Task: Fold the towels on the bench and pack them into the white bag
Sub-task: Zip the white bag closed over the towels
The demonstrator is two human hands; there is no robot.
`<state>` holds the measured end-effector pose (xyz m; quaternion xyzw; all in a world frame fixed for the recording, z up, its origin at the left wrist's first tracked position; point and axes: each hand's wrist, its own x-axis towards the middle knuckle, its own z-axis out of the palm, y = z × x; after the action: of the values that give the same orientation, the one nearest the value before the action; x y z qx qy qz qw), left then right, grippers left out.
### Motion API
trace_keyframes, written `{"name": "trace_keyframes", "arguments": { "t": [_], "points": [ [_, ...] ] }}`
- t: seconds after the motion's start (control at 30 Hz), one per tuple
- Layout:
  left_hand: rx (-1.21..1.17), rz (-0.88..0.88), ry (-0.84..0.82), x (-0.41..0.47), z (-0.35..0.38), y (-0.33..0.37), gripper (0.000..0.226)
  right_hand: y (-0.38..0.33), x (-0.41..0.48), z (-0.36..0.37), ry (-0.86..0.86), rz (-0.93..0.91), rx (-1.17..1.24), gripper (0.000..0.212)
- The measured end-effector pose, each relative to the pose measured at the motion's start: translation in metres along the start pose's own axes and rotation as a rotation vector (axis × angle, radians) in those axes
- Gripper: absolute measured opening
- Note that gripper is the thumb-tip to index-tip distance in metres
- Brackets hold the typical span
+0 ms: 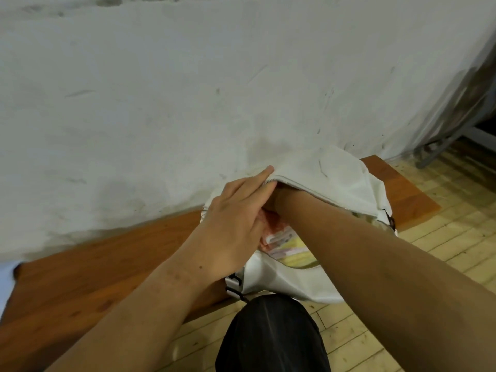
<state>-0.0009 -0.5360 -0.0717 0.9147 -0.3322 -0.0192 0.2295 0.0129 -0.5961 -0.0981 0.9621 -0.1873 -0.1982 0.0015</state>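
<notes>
The white bag (335, 181) lies on the brown wooden bench (88, 267) against the wall, its zipped mouth open toward me. My left hand (236, 218) holds the bag's upper zipper edge up, index finger stretched along the rim. My right forearm reaches into the mouth. My right hand (281, 196) is buried under the flap past the wrist, so its fingers are hidden. Folded towels (284, 241) in orange-pink and pale yellow show inside the opening, between my two arms.
A scuffed white wall (188, 89) rises right behind the bench. My knee in black fabric (271, 336) is at the bench's front edge. Pale wooden floor (442, 218) lies to the right, with a grey metal frame (442, 140) at the far right.
</notes>
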Motion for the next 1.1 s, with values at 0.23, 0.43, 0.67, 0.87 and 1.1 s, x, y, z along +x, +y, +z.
{"name": "trace_keyframes", "arguments": {
  "t": [0.23, 0.43, 0.67, 0.87, 1.1],
  "points": [
    [-0.073, -0.045, 0.013, -0.001, 0.001, -0.003, 0.07, -0.02, -0.029, 0.017, 0.15, 0.092, -0.314, 0.084],
    [-0.043, -0.066, -0.048, -0.003, 0.008, -0.003, 0.067, 0.026, 0.017, -0.02, 0.184, -0.282, -0.223, 0.049],
    [-0.127, -0.104, -0.055, -0.002, 0.006, -0.003, 0.069, 0.069, 0.034, -0.014, 0.179, -0.473, -0.239, 0.046],
    [-0.115, -0.046, -0.057, -0.004, 0.013, 0.009, 0.067, 0.068, 0.026, -0.004, 0.029, -0.256, 0.111, 0.056],
    [-0.143, -0.073, -0.128, -0.009, 0.017, 0.002, 0.07, 0.058, 0.028, 0.005, 0.04, -0.246, 0.097, 0.053]
  ]
}}
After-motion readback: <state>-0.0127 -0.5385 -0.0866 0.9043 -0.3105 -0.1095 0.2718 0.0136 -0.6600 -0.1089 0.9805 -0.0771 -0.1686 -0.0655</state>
